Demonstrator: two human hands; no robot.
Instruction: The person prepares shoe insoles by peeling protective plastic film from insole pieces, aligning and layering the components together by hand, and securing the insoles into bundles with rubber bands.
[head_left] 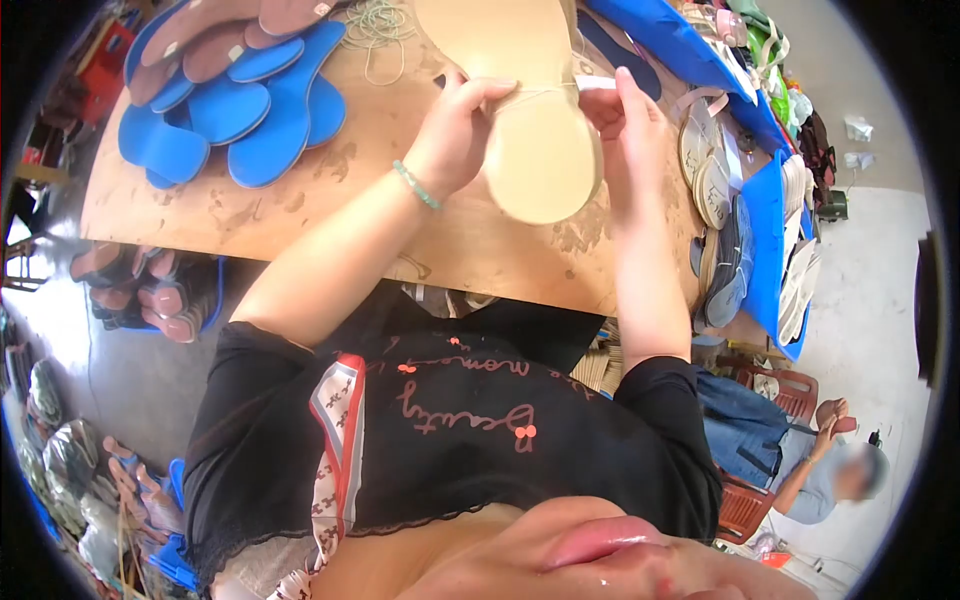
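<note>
A beige insole stack (540,160) is held up over the wooden table, heel end toward me. A thin pale string (545,90) crosses its narrow waist. My left hand (455,130), with a green bead bracelet on its wrist, grips the left edge, thumb on top beside the string. At the right edge, my right hand (628,120) has its fingers curled against the side and its thumb raised. Between that hand and the insoles shows a small white piece (595,83); what it is, I cannot make out.
Blue and brown insoles (250,110) are piled at the table's left, beside a tangle of string (378,30). Along the right edge lie more insoles (708,180) and blue bins (765,230). A person (830,480) sits at the far right.
</note>
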